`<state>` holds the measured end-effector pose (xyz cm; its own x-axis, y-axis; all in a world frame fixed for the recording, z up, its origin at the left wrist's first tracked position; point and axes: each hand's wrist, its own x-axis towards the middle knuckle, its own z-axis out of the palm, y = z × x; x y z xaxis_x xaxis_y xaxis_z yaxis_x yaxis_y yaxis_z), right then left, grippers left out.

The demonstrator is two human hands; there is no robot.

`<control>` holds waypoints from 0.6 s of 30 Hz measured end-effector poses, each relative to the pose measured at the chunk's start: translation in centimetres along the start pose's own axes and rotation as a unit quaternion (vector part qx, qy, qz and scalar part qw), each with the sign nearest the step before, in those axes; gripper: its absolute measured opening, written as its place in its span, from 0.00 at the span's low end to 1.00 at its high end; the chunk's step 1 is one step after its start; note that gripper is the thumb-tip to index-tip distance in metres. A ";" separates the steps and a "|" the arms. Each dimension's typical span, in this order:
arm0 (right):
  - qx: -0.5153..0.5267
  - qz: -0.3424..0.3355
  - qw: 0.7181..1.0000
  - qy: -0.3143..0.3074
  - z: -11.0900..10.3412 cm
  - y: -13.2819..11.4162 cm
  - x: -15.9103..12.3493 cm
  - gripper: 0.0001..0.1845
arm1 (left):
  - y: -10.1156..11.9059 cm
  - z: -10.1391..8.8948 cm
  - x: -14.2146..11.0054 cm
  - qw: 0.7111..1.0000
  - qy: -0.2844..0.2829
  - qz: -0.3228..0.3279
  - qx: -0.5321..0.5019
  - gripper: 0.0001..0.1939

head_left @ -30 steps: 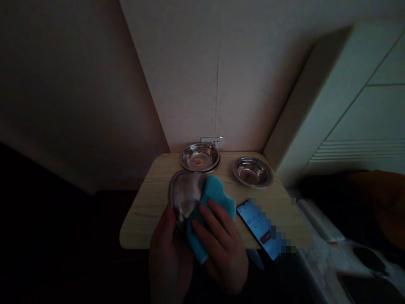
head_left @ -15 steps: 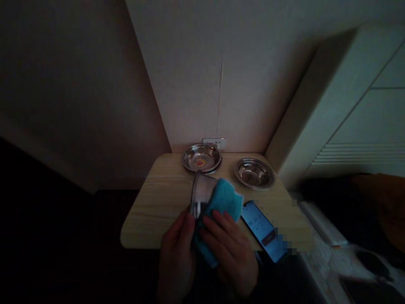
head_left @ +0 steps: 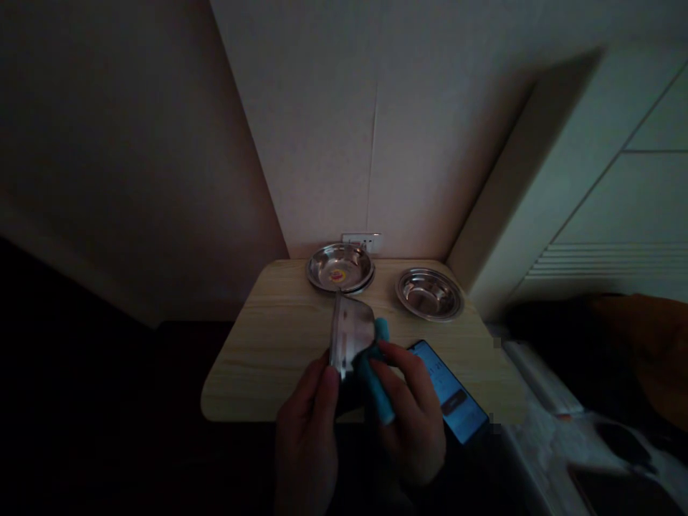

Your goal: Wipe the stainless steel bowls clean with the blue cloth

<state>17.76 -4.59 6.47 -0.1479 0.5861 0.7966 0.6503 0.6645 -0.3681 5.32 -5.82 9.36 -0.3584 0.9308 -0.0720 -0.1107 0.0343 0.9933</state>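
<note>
A shiny metal bowl (head_left: 355,326) is tilted on its side above the front of the small wooden table. My left hand (head_left: 307,430) grips its rim, thumb on the near side. Against the bowl's underside, my right hand (head_left: 411,412) holds a bunched teal cloth (head_left: 379,390), its fingers closed around the folds. Behind the bowl sits a small stack of metal dishes (head_left: 340,266), the top one with a round yellow-and-red sticker inside. Further right rests another group of nested metal bowls (head_left: 430,294).
The light wood table (head_left: 258,358) stands against the wall, below a white power socket (head_left: 362,241). A phone with a lit screen (head_left: 456,405) lies by the table's right front edge, partly behind my right hand. A white panelled piece of furniture (head_left: 607,215) rises on the right.
My right hand has moved slightly right and down along the bowl. The cloth, spread out before, is now bunched in my fingers, baring more of the bowl's side.
</note>
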 end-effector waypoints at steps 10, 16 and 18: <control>-0.032 0.022 0.999 0.019 -0.1 -1.0 -0.3 0.11 | -0.3 0.2 -0.7 1.000 0.018 0.012 -0.002 0.19; -0.028 0.039 0.998 0.033 -0.1 -1.2 0.0 0.11 | -0.1 0.2 -0.8 0.999 0.031 0.015 0.007 0.19; -0.034 0.027 0.998 0.036 -0.1 -1.3 0.0 0.11 | 0.0 0.2 -0.9 0.999 0.033 0.009 0.023 0.19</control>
<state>17.05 -5.51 6.95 -0.0600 0.5837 0.8097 0.7050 0.5990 -0.3796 5.81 -6.60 9.42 -0.4203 0.9054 -0.0592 -0.0616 0.0366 0.9974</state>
